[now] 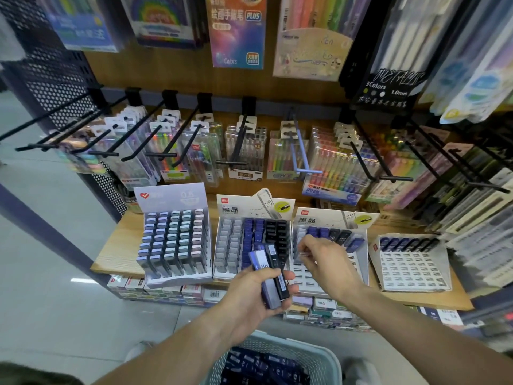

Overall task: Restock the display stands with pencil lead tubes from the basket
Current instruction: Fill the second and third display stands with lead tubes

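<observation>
My left hand [251, 294] grips a small bundle of pencil lead tubes [268, 275], blue and black, in front of the shelf. My right hand [324, 261] reaches over the third display stand [330, 218] and pinches a pale, clear tube at its fingertips above the stand's left slots. That stand holds a back row of blue and black tubes; its lower slots are bare. The second stand [251, 209] is packed with grey, blue and black tubes. A fourth stand [410, 269] at the right has one filled back row. The basket [322, 359] at the bottom holds several dark blue tubes.
A full stand of pastel-capped tubes [173, 243] sits at the left of the wooden shelf [119, 245]. Black hooks [155, 134] with pen packs jut out above the stands. Boxed stock [166, 291] lies under the shelf. A perforated metal panel [55, 79] bounds the left side.
</observation>
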`<state>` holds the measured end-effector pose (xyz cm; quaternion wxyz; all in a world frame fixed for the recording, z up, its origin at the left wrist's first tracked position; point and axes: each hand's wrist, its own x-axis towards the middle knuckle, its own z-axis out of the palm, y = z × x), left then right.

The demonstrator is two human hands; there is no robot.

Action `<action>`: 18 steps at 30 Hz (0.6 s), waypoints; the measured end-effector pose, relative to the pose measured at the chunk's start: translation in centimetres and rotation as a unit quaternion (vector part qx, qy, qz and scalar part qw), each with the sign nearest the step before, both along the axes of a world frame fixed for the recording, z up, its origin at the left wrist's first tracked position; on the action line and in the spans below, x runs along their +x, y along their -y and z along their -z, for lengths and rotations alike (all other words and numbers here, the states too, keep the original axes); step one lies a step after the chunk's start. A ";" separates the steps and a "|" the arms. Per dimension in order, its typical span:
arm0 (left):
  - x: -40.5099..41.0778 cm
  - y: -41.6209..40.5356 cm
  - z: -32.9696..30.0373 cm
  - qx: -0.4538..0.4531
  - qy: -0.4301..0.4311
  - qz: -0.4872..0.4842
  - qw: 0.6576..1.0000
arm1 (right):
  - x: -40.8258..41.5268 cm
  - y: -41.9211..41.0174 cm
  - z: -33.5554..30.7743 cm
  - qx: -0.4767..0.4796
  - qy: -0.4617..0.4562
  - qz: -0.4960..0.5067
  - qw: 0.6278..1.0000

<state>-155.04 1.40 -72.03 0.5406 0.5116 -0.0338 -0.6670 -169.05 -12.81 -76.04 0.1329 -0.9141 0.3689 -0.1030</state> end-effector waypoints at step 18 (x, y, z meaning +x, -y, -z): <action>0.0 -0.7 -0.1 -0.007 0.014 -0.003 1.000 | 0.4 0.6 1.0 -0.084 -0.003 0.009 0.996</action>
